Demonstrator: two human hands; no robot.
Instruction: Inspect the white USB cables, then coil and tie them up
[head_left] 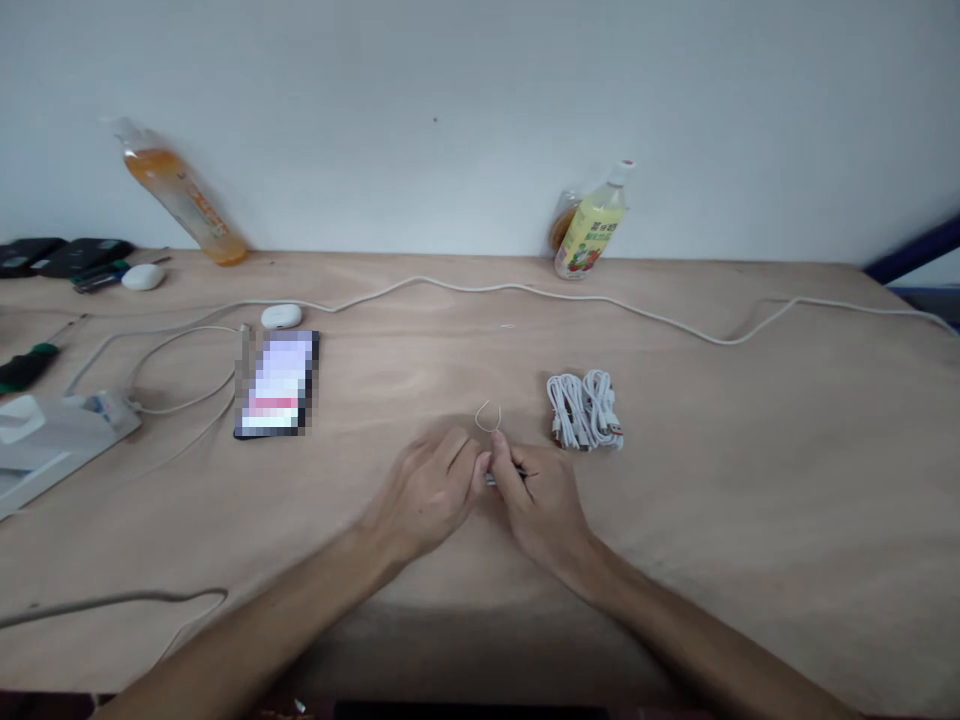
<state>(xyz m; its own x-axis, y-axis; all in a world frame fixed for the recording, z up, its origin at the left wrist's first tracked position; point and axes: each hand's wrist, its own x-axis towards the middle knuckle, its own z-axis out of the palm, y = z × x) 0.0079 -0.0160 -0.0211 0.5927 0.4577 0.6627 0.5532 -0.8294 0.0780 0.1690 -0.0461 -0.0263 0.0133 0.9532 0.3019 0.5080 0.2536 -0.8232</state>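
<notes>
My left hand [439, 485] and my right hand [541, 500] meet above the table, fingers closed and thumbs side by side. A thin, pale loop like a rubber band [488, 416] sticks up beyond the fingertips, pinched at my right thumb. Between the hands shows a sliver of something whitish and dark [496, 479]; the fingers hide most of it, so its kind is unclear. Just right of my right hand lie coiled white charging cables [585, 412], in bundles set side by side.
A phone [277, 385] with a lit screen lies to the left, near a white earbud case [281, 317]. A white cord [510, 288] crosses the table's back. An orange drink bottle [184, 200] and a yellow-labelled bottle [592, 225] stand by the wall. A screwdriver [30, 367] lies far left.
</notes>
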